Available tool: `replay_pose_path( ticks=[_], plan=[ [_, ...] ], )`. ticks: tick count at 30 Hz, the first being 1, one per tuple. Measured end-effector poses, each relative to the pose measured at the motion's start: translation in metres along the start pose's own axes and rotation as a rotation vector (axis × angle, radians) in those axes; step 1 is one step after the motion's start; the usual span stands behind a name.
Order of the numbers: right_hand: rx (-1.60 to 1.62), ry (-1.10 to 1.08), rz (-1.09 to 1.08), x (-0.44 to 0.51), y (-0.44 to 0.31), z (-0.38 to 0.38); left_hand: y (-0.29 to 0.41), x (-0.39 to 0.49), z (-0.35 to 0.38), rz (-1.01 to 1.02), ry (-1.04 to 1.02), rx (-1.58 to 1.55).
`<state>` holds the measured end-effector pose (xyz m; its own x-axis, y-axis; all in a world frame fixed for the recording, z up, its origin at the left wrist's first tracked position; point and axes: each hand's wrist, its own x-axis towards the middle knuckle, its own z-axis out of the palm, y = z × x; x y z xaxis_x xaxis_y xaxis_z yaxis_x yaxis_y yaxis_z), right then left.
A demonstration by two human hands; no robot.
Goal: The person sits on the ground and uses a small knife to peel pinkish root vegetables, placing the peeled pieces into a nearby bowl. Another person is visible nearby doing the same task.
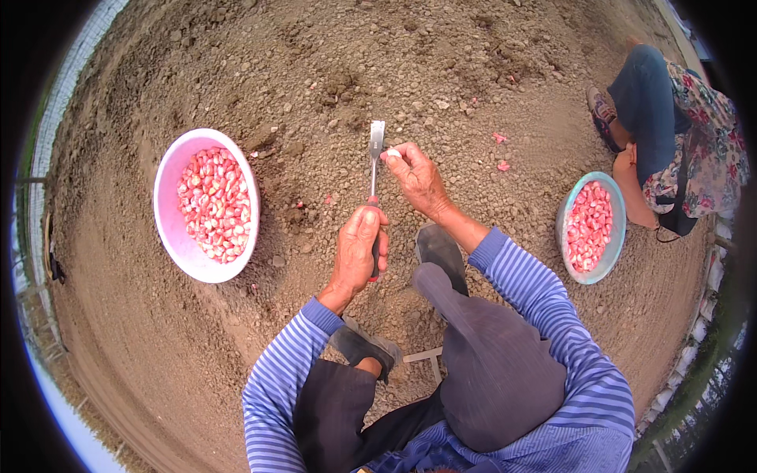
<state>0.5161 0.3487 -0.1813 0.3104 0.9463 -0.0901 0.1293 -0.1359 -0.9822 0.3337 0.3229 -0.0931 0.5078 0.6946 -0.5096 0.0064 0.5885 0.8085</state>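
Note:
My left hand (358, 245) is closed around the red and black handle of a small hand tool (375, 155), whose flat metal blade points away from me over the crumbly soil. Just right of the blade, my right hand (419, 176) pinches a small whitish clove or bulb (392, 153) between thumb and fingertips. To the left, a pink plastic basin (168, 207) stands on the soil, holding many pink-coated cloves or bulbs (214, 204). Between the basin and the tool, a few pink bits lie on the ground.
At the right stands a light green basin (620, 219) of similar pink pieces (589, 227), beside a crouching person in a floral top (698, 142). Pink scraps (503, 166) lie on the soil. My shoes (440, 251) and a pale support (423, 356) are close below my hands.

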Motion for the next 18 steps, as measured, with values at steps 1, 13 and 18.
replay_pose_path(
  ticks=[1, 13, 18],
  plan=[
    [-0.026, -0.04, 0.002, 0.013, -0.001, -0.003, -0.002, 0.012, 0.006, 0.007, 0.006, -0.062],
    [-0.198, -0.575, 0.144, 0.009, 0.024, -0.002, -0.047, -0.01, 0.07, 0.027, 0.181, -0.269],
    [-0.114, -0.481, 0.202, -0.039, 0.018, -0.02, -0.053, -0.044, 0.096, -0.06, 0.152, -0.244]
  ],
)
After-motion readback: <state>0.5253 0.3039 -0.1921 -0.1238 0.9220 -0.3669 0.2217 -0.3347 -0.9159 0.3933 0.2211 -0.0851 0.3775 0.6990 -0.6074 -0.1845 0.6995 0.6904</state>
